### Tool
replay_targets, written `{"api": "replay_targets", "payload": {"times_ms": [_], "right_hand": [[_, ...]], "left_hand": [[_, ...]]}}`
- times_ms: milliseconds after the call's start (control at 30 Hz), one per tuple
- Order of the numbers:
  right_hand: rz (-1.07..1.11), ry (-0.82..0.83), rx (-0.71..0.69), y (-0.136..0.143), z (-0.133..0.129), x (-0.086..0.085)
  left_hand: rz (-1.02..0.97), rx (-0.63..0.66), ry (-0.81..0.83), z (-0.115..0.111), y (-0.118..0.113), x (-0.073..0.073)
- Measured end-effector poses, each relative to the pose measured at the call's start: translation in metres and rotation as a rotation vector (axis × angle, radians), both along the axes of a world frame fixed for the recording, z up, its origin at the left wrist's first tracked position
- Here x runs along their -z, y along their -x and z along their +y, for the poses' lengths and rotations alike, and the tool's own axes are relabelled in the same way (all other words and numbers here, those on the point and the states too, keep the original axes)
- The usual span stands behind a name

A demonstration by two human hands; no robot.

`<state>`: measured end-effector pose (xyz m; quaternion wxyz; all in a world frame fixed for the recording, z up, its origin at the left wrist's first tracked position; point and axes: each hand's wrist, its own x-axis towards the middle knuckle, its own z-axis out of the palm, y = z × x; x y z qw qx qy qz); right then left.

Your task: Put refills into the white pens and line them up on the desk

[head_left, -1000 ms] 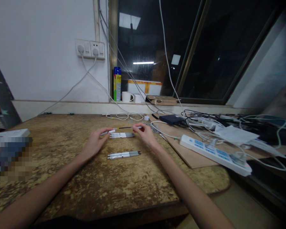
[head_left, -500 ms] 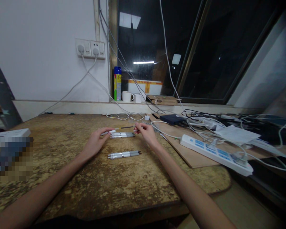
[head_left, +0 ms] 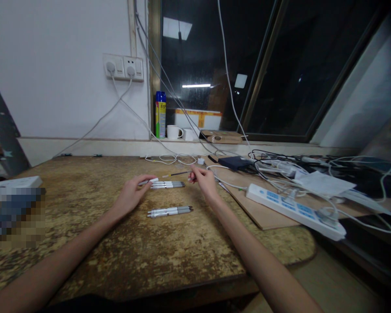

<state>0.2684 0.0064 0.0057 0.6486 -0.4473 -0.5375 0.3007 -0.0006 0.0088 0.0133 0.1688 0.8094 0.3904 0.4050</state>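
Observation:
My left hand (head_left: pixel 136 190) is closed on a white-and-grey pen barrel (head_left: pixel 152 180), whose white end points right. Between the fingertips of my right hand (head_left: pixel 202 179) is a thin dark pen refill (head_left: pixel 178 174) with a yellowish left end, held apart from the barrel. Just below the barrel lies a row of several white-and-grey pens (head_left: pixel 169 184), close to my left fingertips. Nearer to me on the table, a small group of similar pens (head_left: pixel 170 211) lies side by side. My fingers hide part of the barrel and the refill's right end.
The worn wooden table (head_left: pixel 156 256) carries a brown board (head_left: pixel 262 217) at right with a white power strip (head_left: pixel 295 211), a dark box (head_left: pixel 235 163) and tangled cables. Along the sill stand a spray can (head_left: pixel 160 115) and a white mug (head_left: pixel 174 131). A white cable (head_left: pixel 169 158) loops behind the pens.
My right hand has moved slightly right, taking the refill with it, so the refill's left end is now farther from the barrel. My left hand has stayed in place.

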Motion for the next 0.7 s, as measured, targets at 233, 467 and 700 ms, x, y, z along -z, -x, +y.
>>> {"api": "replay_targets", "payload": {"times_ms": [233,467,700], "right_hand": [[0.07,0.008,-0.013,0.0006,-0.0004,0.0006],[0.075,0.015,-0.018,-0.0001,0.0003,0.0005],[0.092,0.009,-0.028,-0.0005,0.0014,0.0011]], "left_hand": [[-0.018,0.005,0.021,-0.0013,-0.0009,-0.0002],[-0.031,0.038,0.032,0.0018,0.0001,0.001],[-0.08,0.067,0.072,0.0039,-0.0012,0.0037]]}}
